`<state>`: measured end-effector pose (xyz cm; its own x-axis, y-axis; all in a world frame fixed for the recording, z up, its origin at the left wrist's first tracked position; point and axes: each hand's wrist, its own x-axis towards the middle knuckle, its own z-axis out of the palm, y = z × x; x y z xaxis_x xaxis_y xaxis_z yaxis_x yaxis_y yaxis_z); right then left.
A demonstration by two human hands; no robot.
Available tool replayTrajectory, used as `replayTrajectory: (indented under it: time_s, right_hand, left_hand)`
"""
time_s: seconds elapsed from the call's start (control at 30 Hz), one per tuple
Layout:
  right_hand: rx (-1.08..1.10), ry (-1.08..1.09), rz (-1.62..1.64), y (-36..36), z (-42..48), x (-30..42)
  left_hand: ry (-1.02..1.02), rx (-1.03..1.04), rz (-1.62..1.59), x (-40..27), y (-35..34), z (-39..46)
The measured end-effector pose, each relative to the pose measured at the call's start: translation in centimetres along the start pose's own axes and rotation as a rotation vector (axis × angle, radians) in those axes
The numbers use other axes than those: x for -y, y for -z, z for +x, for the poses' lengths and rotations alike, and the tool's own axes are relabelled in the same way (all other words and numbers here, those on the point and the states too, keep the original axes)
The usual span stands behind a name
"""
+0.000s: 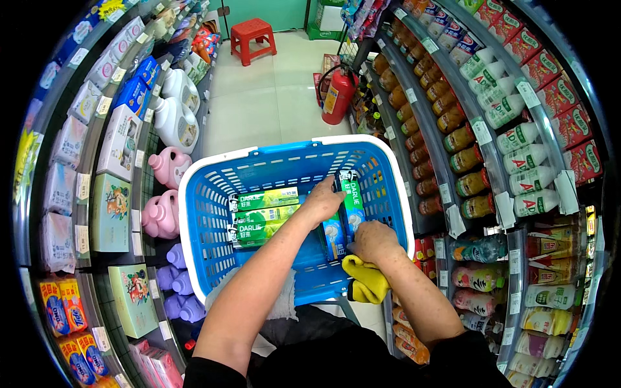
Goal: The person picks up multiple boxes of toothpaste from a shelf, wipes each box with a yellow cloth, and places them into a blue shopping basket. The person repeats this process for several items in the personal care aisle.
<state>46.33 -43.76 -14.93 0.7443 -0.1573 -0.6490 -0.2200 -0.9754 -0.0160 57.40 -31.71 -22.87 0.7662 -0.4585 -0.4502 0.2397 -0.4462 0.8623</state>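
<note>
A blue plastic shopping basket (310, 294) with a white rim is in front of me. On its left side lie green Darlie toothpaste boxes (264, 220). Blue-and-green toothpaste boxes (351, 199) stand lengthwise on the right side. My left hand (324, 201) reaches in, fingertips at the upper part of these boxes. My right hand (376, 240) is at the near end of the right-hand box, with a yellow cloth (366, 281) hanging at its palm side. Whether either hand grips a box is hard to tell. A grey cloth (281, 293) lies at the basket's near edge.
Shelves with packets, boxes and detergent jugs (177, 123) line the left. Shelves of jars (458, 140) and white bottles (524, 160) curve along the right. Beyond the basket, a red fire extinguisher (338, 97) and a red plastic stool (252, 36) stand on the tiled floor.
</note>
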Motion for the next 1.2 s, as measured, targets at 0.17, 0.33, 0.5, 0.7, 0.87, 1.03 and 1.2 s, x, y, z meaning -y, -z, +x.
replayTrajectory:
  time_s: [0.17, 0.33, 0.5, 0.7, 0.87, 1.03, 1.2]
  right_hand:
    - [-0.172, 0.034, 0.067, 1.5, -1.8, 0.4]
    - [-0.387, 0.222, 0.197, 2.3, -3.3, 0.8]
    - [-0.366, 0.583, 0.657, 4.8, -7.8, 4.4]
    - [-0.080, 0.880, 1.085, 6.6, -13.4, 10.7]
    - [0.023, 1.228, 1.140, 7.5, -17.8, 17.4]
    - [0.068, 1.512, 0.970, 7.9, -24.1, 24.9]
    - [-0.185, 1.851, 0.762, 8.8, -29.5, 33.2]
  left_hand:
    - [-0.006, 0.008, 0.067, -1.3, 3.3, -3.6]
    - [-0.243, -0.105, 0.185, -4.4, 7.1, -11.7]
    - [-0.319, -0.265, 0.112, -4.4, 10.5, -21.6]
    - [-0.278, -0.452, 0.067, -5.1, 13.3, -36.1]
    - [-0.290, -0.777, 0.108, -5.1, 14.0, -47.2]
    - [-0.255, -1.102, 0.113, -5.7, 13.6, -57.9]
    - [-0.090, -1.415, 0.278, -6.9, 13.4, -66.1]
